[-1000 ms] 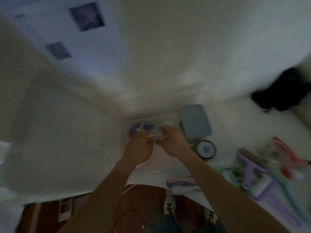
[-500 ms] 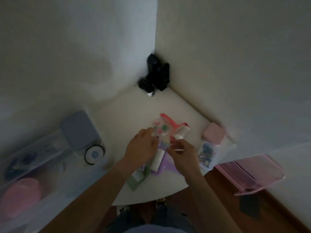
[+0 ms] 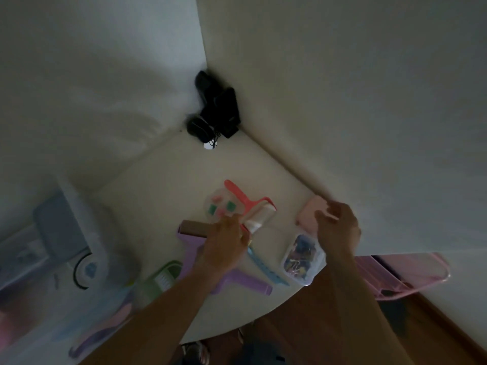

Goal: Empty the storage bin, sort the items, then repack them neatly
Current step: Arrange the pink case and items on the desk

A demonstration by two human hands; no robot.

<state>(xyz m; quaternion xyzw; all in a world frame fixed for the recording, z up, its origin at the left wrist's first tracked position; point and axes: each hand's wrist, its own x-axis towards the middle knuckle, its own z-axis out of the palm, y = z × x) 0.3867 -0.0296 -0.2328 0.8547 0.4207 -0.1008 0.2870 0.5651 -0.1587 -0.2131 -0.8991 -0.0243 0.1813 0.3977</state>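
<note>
On the cream table, my left hand (image 3: 226, 246) has its fingers curled round the white roll end of a red lint roller (image 3: 246, 202). A clear round container (image 3: 221, 206) with green and pink bits lies against the roller. My right hand (image 3: 338, 226) lies over the right edge of a pink case (image 3: 309, 213) with bent fingers; its grip is blurred. A clear box of binder clips (image 3: 301, 256) sits just below that hand. The clear storage bin (image 3: 29, 262) stands at the far left.
A purple lint roller (image 3: 245, 281), brown roll (image 3: 195, 227), blue comb (image 3: 266, 270) and green brush (image 3: 163, 277) lie near the front edge. A grey case (image 3: 60, 227) and round disc (image 3: 88, 270) are left. Black gear (image 3: 216, 109) fills the corner; a pink lid (image 3: 411, 272) hangs off right.
My view swung from the bin to the table's right part. My right hand moved right to the pink case. My left hand shifted from the round container to the red roller's end.
</note>
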